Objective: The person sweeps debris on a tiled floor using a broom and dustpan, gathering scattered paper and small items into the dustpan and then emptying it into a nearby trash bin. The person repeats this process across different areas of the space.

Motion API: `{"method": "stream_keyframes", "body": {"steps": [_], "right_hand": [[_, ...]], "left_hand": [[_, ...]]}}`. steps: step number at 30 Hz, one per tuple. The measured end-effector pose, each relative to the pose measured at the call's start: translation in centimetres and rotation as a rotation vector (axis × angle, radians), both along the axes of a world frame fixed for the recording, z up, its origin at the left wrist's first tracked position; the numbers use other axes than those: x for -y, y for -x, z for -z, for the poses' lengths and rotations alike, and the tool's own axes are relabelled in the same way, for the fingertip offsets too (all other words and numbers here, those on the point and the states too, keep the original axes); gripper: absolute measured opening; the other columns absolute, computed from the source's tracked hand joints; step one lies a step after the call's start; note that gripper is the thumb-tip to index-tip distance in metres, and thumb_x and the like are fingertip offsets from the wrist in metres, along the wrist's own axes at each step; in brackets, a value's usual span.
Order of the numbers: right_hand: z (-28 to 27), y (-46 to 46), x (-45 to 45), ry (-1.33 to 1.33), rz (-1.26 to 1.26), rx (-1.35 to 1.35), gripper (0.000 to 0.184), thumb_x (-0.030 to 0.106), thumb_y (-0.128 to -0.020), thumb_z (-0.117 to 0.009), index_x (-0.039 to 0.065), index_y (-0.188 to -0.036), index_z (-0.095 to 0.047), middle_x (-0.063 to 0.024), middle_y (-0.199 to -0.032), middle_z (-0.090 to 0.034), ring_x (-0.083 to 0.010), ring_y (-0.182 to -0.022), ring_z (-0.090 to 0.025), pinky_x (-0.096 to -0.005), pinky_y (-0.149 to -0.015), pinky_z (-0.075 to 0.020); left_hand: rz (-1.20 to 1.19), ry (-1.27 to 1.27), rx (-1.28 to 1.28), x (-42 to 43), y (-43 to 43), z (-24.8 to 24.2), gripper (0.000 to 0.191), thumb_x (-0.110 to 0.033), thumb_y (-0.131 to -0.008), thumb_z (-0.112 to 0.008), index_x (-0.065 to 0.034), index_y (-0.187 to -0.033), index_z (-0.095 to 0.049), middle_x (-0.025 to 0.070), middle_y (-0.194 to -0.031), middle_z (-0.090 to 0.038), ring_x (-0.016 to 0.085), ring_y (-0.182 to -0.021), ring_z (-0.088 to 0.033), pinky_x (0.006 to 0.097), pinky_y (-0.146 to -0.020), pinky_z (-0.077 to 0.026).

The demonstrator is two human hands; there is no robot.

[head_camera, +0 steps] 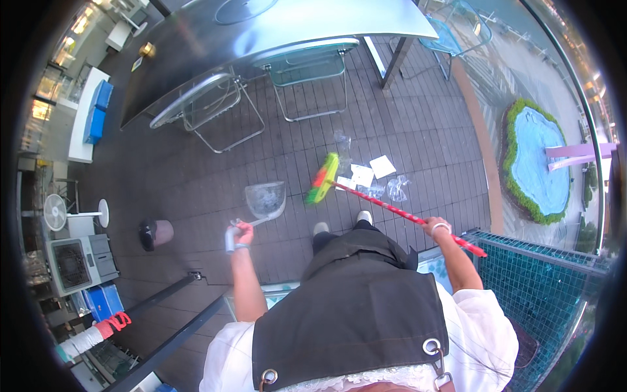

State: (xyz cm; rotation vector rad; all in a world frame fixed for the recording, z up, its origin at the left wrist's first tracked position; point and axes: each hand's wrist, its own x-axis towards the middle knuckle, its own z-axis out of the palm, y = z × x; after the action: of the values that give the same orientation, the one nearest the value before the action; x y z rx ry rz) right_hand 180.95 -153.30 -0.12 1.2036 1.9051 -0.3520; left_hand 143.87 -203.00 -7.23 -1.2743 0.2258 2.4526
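Observation:
My right hand (436,227) grips the red handle of a broom (387,206). The broom's yellow-green and orange head (323,179) is by the floor ahead of my feet, its green bristles pointing left. In my left hand (243,232) is the pale handle of a long-handled dustpan (265,198), whose translucent grey pan lies left of the broom head. Right of the bristles, several white paper pieces (362,175) and crumpled clear plastic wrappers (397,188) are scattered on the dark plank floor (303,142). Another clear plastic piece (342,142) lies just beyond them.
A long shiny table (196,49) stands ahead, with folding chairs (308,68) along its near side. A small bin (156,233) with a dark top is to the left. Dark bars (166,294) run at lower left. Teal tiled surface (529,274) borders my right side.

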Motion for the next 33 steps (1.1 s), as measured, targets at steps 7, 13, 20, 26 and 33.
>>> {"method": "stream_keyframes", "body": {"steps": [7,13,20,26,33], "right_hand": [[-5.5,-9.0,-5.9,-0.139,-0.003,-0.042,0.032,0.037,-0.083,-0.050,0.024,-0.110,-0.061,-0.0094,-0.101,-0.064,-0.0268,-0.097,-0.059,-0.0382,-0.087,-0.0452],[-7.9,-17.1,-4.1,0.078,0.656,-0.240,0.028,0.027,-0.085,-0.054,0.013,-0.108,-0.062,-0.0076,-0.059,-0.057,-0.0146,-0.040,-0.051,-0.0292,-0.037,-0.0433],[-8.3,-22.6,3.3,0.294,1.363,-0.522,0.022,0.028,-0.088,-0.051,0.012,-0.103,-0.057,-0.0037,-0.054,-0.050,-0.0113,-0.036,-0.041,-0.0267,-0.031,-0.0321],[-4.3,-17.7,4.5,0.331,1.412,-0.715,0.022,0.024,-0.082,-0.061,0.011,-0.098,-0.053,0.0001,-0.054,-0.046,-0.0088,-0.037,-0.040,-0.0252,-0.032,-0.0318],[3.6,-11.8,2.2,0.292,1.262,-0.710,0.021,0.010,-0.080,-0.061,0.009,-0.082,-0.041,-0.0008,-0.052,-0.043,-0.0099,-0.037,-0.040,-0.0265,-0.029,-0.0301]], "left_hand": [[0.372,0.073,0.023,-5.5,-4.8,-3.1,0.019,-0.015,-0.075,-0.051,0.0019,-0.081,-0.049,0.0089,-0.064,-0.051,0.016,-0.050,-0.050,0.0277,-0.049,-0.040],[0.655,0.021,0.019,-13.2,-6.3,-3.1,0.013,-0.013,-0.078,-0.047,-0.0009,-0.076,-0.050,0.0070,-0.061,-0.053,0.015,-0.052,-0.054,0.0280,-0.049,-0.041],[0.867,0.017,0.093,-23.1,-7.6,-2.1,0.015,-0.012,-0.081,-0.042,-0.0012,-0.075,-0.049,0.0068,-0.059,-0.052,0.014,-0.049,-0.052,0.0273,-0.046,-0.042],[1.016,0.034,0.102,-31.7,-8.8,-2.7,0.011,-0.009,-0.075,-0.047,-0.0014,-0.068,-0.047,0.0077,-0.059,-0.050,0.015,-0.048,-0.050,0.0276,-0.046,-0.040],[1.200,0.157,0.120,-36.3,-10.0,-4.3,0.012,-0.011,-0.075,-0.046,-0.0020,-0.068,-0.045,0.0053,-0.055,-0.047,0.014,-0.043,-0.047,0.0255,-0.042,-0.035]]}}
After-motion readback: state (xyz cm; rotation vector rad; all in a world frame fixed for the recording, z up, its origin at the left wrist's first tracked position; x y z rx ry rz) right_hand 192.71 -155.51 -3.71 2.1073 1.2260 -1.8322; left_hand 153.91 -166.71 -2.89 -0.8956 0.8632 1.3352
